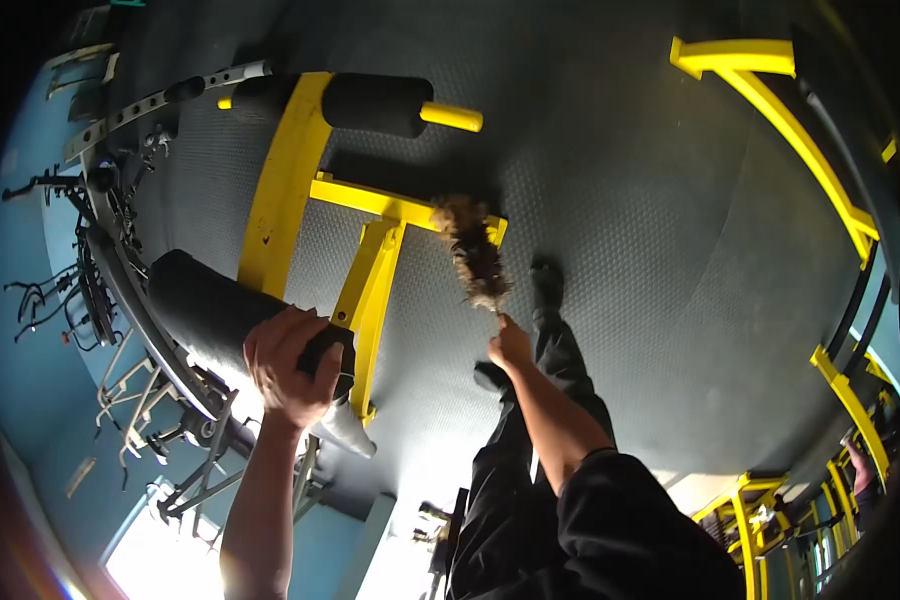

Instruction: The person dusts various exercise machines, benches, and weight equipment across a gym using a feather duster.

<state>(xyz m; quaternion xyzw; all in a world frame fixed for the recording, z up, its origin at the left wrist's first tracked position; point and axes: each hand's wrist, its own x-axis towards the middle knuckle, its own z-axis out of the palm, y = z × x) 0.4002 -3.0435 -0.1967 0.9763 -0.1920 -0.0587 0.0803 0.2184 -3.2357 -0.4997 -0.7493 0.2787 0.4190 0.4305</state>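
Note:
My right hand point(511, 344) is closed round the thin handle of a brown feather duster point(473, 250). The duster's fluffy head lies over the right end of a yellow floor bar point(375, 203), part of an exercise machine. My left hand point(292, 362) grips the near end of a thick black padded roller point(205, 310) on the same machine, fingers curled over the top and thumb at the end. A yellow upright point(288, 185) runs from that roller to a second black foam roller point(375, 104) with a yellow end.
Black textured rubber flooring point(630, 300) spreads around my feet. A curved grey machine arm point(135, 310) passes on the left, with more equipment by the blue wall point(20, 390). Another yellow frame point(770, 110) stands at the upper right. Someone's arm point(859, 465) shows at the far right.

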